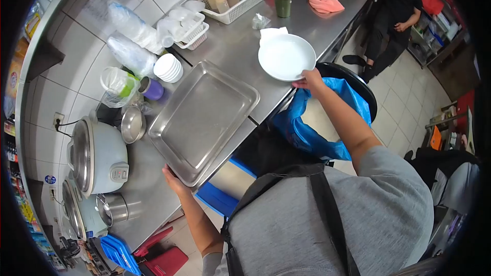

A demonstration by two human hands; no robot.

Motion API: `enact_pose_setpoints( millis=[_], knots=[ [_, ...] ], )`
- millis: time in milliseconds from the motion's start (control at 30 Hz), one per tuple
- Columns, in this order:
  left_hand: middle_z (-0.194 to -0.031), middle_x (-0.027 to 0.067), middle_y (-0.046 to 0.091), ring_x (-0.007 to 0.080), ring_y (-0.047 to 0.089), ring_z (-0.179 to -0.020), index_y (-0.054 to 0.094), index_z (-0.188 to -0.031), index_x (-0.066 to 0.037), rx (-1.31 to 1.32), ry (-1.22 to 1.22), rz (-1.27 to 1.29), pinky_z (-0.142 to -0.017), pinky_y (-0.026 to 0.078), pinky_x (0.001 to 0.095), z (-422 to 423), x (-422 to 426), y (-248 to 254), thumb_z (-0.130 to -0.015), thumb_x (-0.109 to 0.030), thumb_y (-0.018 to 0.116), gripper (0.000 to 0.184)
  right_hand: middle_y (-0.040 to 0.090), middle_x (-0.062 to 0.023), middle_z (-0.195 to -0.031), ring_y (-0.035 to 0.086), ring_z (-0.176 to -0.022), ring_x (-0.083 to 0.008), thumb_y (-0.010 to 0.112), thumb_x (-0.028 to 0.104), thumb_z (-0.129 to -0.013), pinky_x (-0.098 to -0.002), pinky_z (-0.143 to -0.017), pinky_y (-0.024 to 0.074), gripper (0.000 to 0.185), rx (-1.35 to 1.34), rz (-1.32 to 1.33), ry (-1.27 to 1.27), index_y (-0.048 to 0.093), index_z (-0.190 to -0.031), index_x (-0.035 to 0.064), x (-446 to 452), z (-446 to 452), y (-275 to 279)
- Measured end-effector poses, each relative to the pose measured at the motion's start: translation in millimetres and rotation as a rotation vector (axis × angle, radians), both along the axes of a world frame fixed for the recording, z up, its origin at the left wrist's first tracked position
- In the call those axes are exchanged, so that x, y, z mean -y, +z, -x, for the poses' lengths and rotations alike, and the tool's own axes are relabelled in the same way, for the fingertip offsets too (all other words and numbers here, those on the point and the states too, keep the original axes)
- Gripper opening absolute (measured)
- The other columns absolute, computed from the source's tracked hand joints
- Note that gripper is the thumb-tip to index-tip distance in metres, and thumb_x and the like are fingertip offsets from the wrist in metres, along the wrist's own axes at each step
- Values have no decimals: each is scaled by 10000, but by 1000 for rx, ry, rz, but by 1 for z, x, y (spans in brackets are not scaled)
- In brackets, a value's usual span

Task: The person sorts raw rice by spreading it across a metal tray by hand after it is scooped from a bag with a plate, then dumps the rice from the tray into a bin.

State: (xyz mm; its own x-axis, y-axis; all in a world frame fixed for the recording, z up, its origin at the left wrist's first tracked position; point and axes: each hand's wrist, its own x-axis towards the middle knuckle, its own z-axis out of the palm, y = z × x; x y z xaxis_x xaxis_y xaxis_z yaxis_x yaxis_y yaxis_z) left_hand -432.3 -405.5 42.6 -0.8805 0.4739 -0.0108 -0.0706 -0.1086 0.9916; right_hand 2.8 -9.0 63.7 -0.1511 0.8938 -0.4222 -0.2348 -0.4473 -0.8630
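A steel tray (202, 117) lies on the metal counter (230, 46), close to its front edge. My left hand (176, 181) touches the tray's near left corner, its fingers partly hidden by the rim. Farther right, my right hand (309, 81) grips the near edge of a round white plate (286, 57), with the fingers under the rim. A white cloth or paper (272, 32) shows just behind the plate. Below my right forearm a bin (369, 92) lined with a blue bag (302, 117) stands against the counter.
Rice cookers (99, 148), a metal bowl (133, 124), a purple cup (151, 88) and stacked white bowls (168, 68) line the left. Bottles fill a white basket (238, 9) at the back, near a green cup (282, 2) and pink cloth (326, 3). A person (394, 15) sits at upper right.
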Motion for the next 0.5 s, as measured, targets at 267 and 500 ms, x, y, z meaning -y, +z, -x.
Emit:
enact_pose_setpoints(
  millis=[267, 500],
  knots=[
    [-1125, 174, 647, 228, 637, -1010, 566, -1225, 75, -175, 49, 29, -897, 510, 347, -4, 6, 3, -1051, -368, 404, 503, 507, -197, -1264, 554, -1149, -426, 480, -20, -685, -622, -931, 506, 703, -94, 65, 17, 376, -1380, 9, 60, -71, 30],
    [-1058, 105, 645, 161, 603, -932, 599, -1184, 39, -438, 308, 249, -815, 495, 307, -9, 4, 3, -999, -134, 518, 266, 608, -120, -1209, 572, -1145, -282, 546, -70, -809, -400, -974, 460, 561, 492, -170, -89, 489, -1345, 85, 138, -166, 66]
  ],
)
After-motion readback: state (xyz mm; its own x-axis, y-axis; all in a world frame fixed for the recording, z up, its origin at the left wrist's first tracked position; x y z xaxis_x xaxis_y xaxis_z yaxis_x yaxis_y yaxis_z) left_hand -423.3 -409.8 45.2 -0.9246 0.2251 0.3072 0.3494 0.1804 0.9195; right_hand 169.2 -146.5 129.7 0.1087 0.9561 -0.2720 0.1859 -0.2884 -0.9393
